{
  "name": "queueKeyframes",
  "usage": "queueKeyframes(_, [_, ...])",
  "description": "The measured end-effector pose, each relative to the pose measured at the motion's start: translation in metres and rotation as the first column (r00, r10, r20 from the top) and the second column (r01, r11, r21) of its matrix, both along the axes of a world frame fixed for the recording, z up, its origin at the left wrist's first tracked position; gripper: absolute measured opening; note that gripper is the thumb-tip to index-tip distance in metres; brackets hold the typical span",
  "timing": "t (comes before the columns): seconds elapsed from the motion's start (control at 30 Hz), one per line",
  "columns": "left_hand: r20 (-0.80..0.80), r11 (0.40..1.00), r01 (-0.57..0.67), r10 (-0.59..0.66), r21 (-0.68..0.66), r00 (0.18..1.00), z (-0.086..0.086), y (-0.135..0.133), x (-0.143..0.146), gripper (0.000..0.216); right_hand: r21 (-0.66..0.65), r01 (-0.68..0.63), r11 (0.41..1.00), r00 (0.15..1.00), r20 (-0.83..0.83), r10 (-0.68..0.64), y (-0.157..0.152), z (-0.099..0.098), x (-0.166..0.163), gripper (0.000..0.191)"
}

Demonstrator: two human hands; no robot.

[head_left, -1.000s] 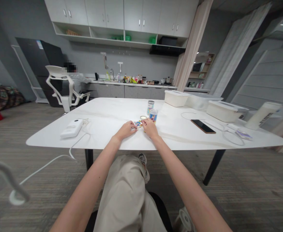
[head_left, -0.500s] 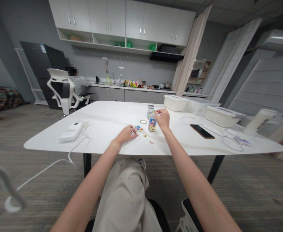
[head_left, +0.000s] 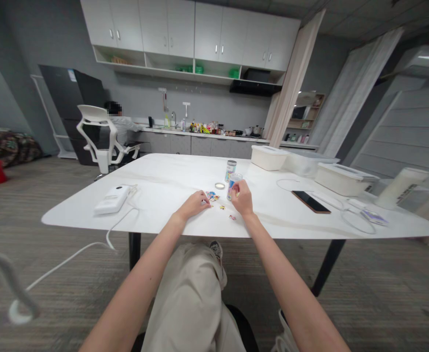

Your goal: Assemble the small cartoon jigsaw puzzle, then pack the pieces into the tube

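My left hand (head_left: 196, 202) rests on the white table (head_left: 163, 190) with its fingers curled beside a small pile of colourful pieces (head_left: 211, 196). My right hand (head_left: 241, 197) is closed in a pinch just above the table, next to a small blue jar (head_left: 233, 184); what it pinches is too small to name. A loose jar lid (head_left: 219, 186) lies behind the pieces, and a second small jar (head_left: 230, 170) stands farther back. Two stray pieces (head_left: 227, 212) lie in front of my right hand.
A white box with a cable (head_left: 112, 199) lies at the table's left. A dark phone (head_left: 310, 201), white lidded bins (head_left: 269, 157), a white cable loop and a white bottle (head_left: 399, 187) occupy the right side. A person sits in a white chair (head_left: 97, 137) by the far counter.
My right hand rose from the pile to the top of the blue jar, then came back down beside it. My left hand stayed by the pieces.
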State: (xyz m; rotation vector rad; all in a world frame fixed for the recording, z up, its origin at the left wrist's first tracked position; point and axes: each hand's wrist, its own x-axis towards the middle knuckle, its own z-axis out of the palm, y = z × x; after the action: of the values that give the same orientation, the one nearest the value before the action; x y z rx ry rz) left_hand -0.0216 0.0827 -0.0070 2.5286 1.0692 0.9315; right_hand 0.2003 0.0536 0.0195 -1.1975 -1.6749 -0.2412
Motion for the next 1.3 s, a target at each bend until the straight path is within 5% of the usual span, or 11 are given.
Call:
queueKeyframes(0.1, [0.007, 1.000, -0.012, 0.012, 0.012, 1.000, -0.001, 0.002, 0.001, 0.007, -0.123, -0.259, 0.958, 0.953, 0.130, 0.274, 0.002, -0.013, -0.002, 0.014])
queueKeyframes(0.23, [-0.002, 0.997, -0.081, 0.081, -0.010, 0.997, 0.001, 0.001, 0.001, 0.006, -0.375, -0.341, 0.862, 0.878, 0.201, 0.434, 0.008, -0.021, -0.002, 0.015])
queueKeyframes(0.5, [0.049, 0.984, -0.175, 0.176, -0.025, 0.983, 0.004, -0.003, -0.003, 0.007, -0.497, -0.353, 0.793, 0.902, 0.046, 0.430, 0.020, -0.032, -0.003, 0.011])
queueKeyframes(0.7, [-0.025, 0.975, -0.202, 0.206, 0.094, 0.978, -0.002, 0.003, -0.006, 0.008, -0.475, -0.400, 0.784, 0.892, -0.005, 0.452, 0.007, -0.013, 0.009, 0.011])
queueKeyframes(0.87, [-0.074, 0.981, -0.182, 0.186, 0.061, 0.980, -0.007, 0.010, -0.006, 0.021, -0.723, -0.383, 0.575, 0.835, -0.005, 0.551, -0.022, 0.004, 0.041, 0.026])
queueKeyframes(0.93, [-0.106, 0.989, -0.149, 0.151, 0.025, 0.983, -0.009, 0.012, -0.005, 0.022, -0.756, -0.366, 0.543, 0.833, -0.005, 0.554, -0.028, 0.005, 0.046, 0.022])
queueKeyframes(1.2, [-0.089, 0.990, -0.144, 0.144, 0.011, 0.986, -0.002, 0.005, -0.006, 0.016, -0.725, -0.262, 0.637, 0.862, 0.120, 0.492, -0.002, 0.001, 0.000, 0.018])
queueKeyframes(1.3, [-0.058, 0.987, -0.157, 0.158, 0.014, 0.986, 0.001, 0.001, -0.006, 0.015, -0.663, -0.196, 0.723, 0.903, 0.165, 0.396, 0.010, -0.005, -0.015, 0.034])
